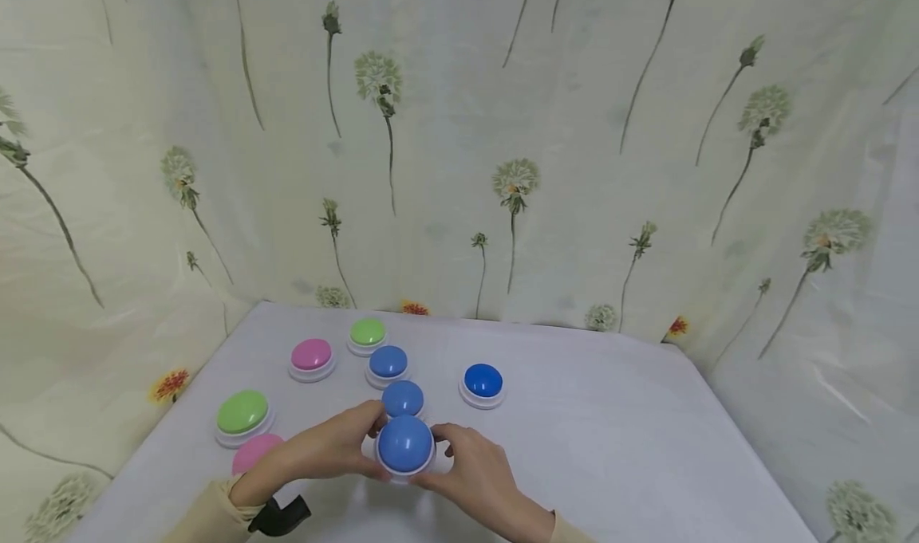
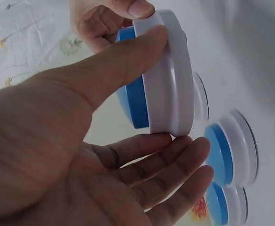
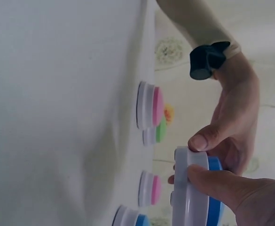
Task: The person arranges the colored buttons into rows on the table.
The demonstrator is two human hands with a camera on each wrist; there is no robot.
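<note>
Both hands hold a blue push button (image 1: 405, 445) with a white base, raised off the white table. My left hand (image 1: 333, 446) grips its left side; in the left wrist view the thumb presses the white rim and the fingers (image 2: 170, 174) touch the opposite side. On the right side, my right hand (image 1: 479, 473) holds the base between thumb and fingers. The right wrist view shows both thumbs on the base of this button (image 3: 191, 202), its blue dome turned away from the table. Just behind it stands another blue button (image 1: 403, 396), partly hidden by the held one.
On the table (image 1: 610, 439) stand a blue button (image 1: 388, 360), a darker blue one (image 1: 483, 379), a far green one (image 1: 368, 332), a pink one (image 1: 312, 355), a near green one (image 1: 242, 412) and a pink one (image 1: 257, 450) partly behind the left forearm. Flowered cloth (image 1: 445, 128) hangs behind.
</note>
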